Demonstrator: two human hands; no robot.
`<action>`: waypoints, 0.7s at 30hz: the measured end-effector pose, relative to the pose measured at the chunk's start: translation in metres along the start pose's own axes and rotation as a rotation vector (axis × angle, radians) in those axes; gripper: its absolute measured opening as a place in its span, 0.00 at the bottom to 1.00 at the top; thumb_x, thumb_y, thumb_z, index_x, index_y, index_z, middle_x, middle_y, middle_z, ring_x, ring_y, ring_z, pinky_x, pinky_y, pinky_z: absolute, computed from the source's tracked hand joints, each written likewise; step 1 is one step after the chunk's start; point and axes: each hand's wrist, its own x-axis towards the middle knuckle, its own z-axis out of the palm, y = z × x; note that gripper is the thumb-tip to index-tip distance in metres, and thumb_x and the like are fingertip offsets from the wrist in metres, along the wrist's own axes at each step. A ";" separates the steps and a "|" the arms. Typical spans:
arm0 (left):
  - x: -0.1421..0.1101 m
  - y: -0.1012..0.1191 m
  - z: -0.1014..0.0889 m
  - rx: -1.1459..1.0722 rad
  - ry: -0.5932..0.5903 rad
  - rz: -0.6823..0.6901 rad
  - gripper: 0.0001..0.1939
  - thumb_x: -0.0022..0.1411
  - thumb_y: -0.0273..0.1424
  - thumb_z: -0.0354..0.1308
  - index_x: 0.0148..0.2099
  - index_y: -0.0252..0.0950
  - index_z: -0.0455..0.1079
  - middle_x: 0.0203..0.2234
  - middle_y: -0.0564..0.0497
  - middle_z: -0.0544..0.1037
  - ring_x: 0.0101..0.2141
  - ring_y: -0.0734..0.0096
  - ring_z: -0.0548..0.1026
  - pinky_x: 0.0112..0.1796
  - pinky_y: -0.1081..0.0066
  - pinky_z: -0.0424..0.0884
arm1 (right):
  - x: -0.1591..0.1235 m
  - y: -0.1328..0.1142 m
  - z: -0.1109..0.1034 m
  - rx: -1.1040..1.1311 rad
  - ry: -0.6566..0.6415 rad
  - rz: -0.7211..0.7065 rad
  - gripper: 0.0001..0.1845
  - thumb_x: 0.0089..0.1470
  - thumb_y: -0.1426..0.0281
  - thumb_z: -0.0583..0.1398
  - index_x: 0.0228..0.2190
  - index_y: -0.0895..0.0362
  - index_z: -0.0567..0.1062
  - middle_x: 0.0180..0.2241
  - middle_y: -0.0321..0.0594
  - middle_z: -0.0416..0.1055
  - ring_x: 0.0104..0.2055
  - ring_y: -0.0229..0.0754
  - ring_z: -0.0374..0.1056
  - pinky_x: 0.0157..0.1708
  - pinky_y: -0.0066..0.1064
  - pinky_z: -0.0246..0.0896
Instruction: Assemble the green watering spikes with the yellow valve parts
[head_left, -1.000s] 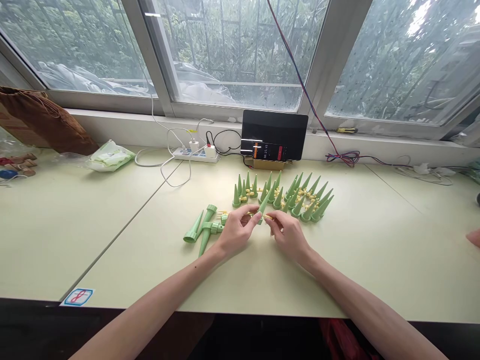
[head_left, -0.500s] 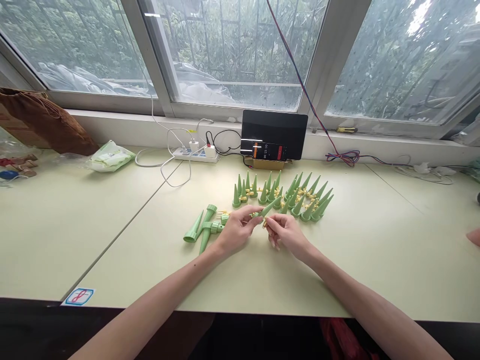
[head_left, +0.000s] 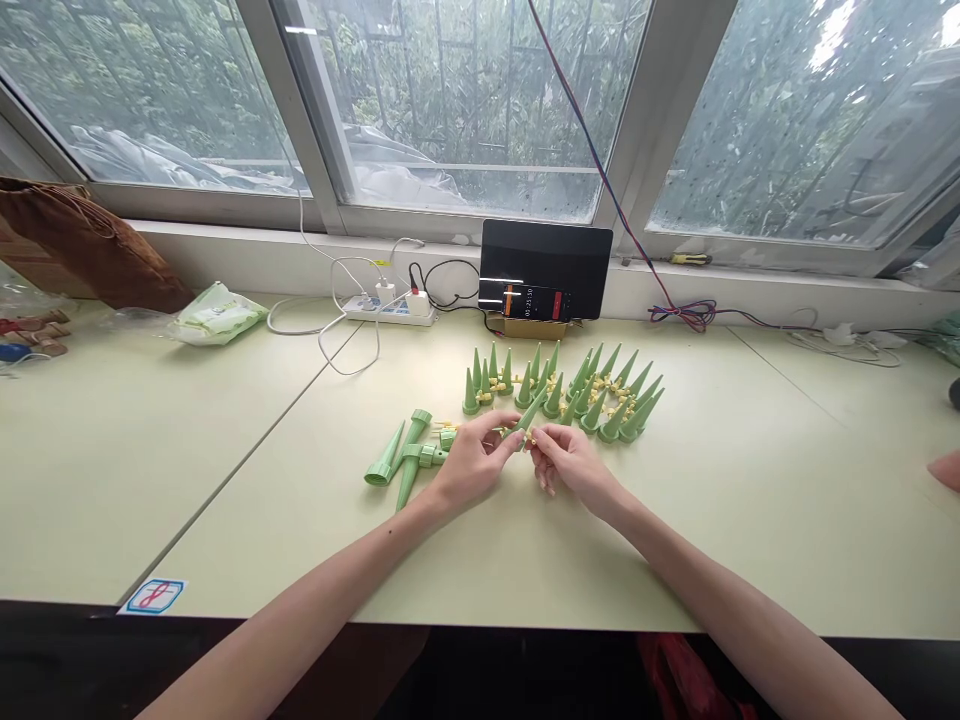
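Observation:
My left hand (head_left: 474, 456) is closed around a green plant watering spike (head_left: 532, 408), whose pointed end tilts up and away to the right. Close beside it, my right hand (head_left: 574, 462) pinches a small yellow valve piece (head_left: 531, 437) at the spike's wide end; fingers partly hide where they meet. Beyond both hands, several green spikes (head_left: 636, 412) stand point up in clusters, with small yellow pieces (head_left: 616, 386) among them. Left of my left hand lie loose green spikes (head_left: 385, 456) and green caps, some yellow stems (head_left: 444, 427) near them.
A black tablet (head_left: 546, 262) leans at the back with a phone (head_left: 536, 302) showing a timer before it. A power strip (head_left: 397, 312) with cables and a green-white packet (head_left: 220, 314) lie to the left. Bundled wires (head_left: 684, 315) rest back right. Part of a person's hand (head_left: 946, 470) shows at the right edge.
The held spike has turned a little more upright, its tip shifting left. My right hand has moved slightly left with the yellow valve piece, closer to the spike's wide end.

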 end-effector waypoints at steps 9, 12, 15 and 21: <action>0.000 0.005 -0.003 -0.044 0.073 -0.054 0.17 0.65 0.43 0.57 0.43 0.33 0.75 0.25 0.51 0.74 0.21 0.77 0.67 0.20 0.76 0.63 | -0.006 0.000 0.005 -0.565 0.195 -0.446 0.15 0.65 0.57 0.55 0.36 0.54 0.74 0.35 0.43 0.74 0.30 0.42 0.69 0.27 0.32 0.65; 0.000 0.006 -0.003 -0.059 0.058 -0.045 0.17 0.65 0.43 0.57 0.42 0.33 0.75 0.23 0.53 0.72 0.20 0.78 0.65 0.19 0.77 0.62 | -0.006 0.002 0.004 -0.607 0.197 -0.484 0.15 0.66 0.59 0.54 0.35 0.54 0.74 0.33 0.42 0.73 0.30 0.42 0.67 0.28 0.33 0.64; -0.001 0.007 -0.003 -0.082 0.026 -0.034 0.17 0.65 0.42 0.57 0.43 0.33 0.75 0.21 0.54 0.70 0.20 0.78 0.65 0.19 0.77 0.62 | -0.006 0.003 0.003 -0.609 0.211 -0.501 0.15 0.66 0.58 0.54 0.33 0.54 0.74 0.31 0.41 0.72 0.29 0.42 0.67 0.29 0.34 0.64; -0.001 0.007 -0.006 -0.158 -0.042 -0.067 0.18 0.65 0.43 0.58 0.47 0.33 0.74 0.21 0.54 0.71 0.18 0.79 0.65 0.18 0.77 0.63 | -0.005 0.001 0.002 -0.577 0.254 -0.489 0.16 0.65 0.57 0.55 0.31 0.54 0.72 0.28 0.40 0.71 0.26 0.42 0.65 0.28 0.34 0.64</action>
